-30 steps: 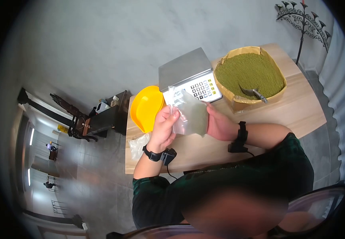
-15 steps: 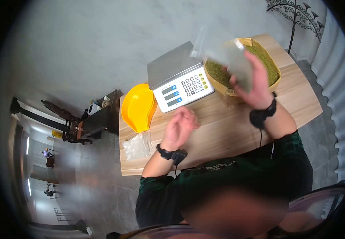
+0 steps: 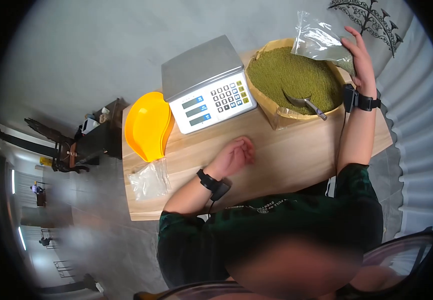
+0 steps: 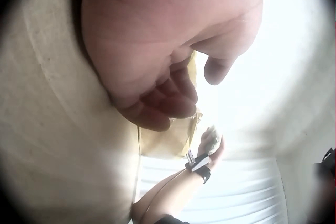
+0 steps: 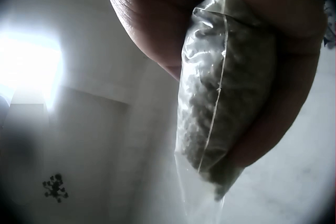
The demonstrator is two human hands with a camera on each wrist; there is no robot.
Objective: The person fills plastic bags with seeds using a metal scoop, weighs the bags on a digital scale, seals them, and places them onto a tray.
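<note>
My right hand [image 3: 362,57] holds a clear plastic bag [image 3: 321,42] partly filled with small green beans, beyond the far right side of the cardboard box. In the right wrist view the filled end of the bag [image 5: 210,92] lies between thumb and fingers, its slack end hanging past them. My left hand [image 3: 232,157] holds nothing, fingers loosely curled at the front middle of the table; its thumb [image 4: 218,69] stands apart. The box [image 3: 279,115] is full of green beans [image 3: 296,75], with a metal scoop [image 3: 304,102] stuck in them.
Left of the box stands a digital scale [image 3: 211,107] with a bare steel platform [image 3: 204,67]. A yellow scoop-shaped pan [image 3: 146,125] sits beside it, and clear plastic bags [image 3: 150,181] lie at the table's left front. A white curtain [image 3: 416,125] hangs at the right.
My left hand has let go of the bag and come down over the table. The right hand has carried the bag from in front of the scale to beyond the box's right side.
</note>
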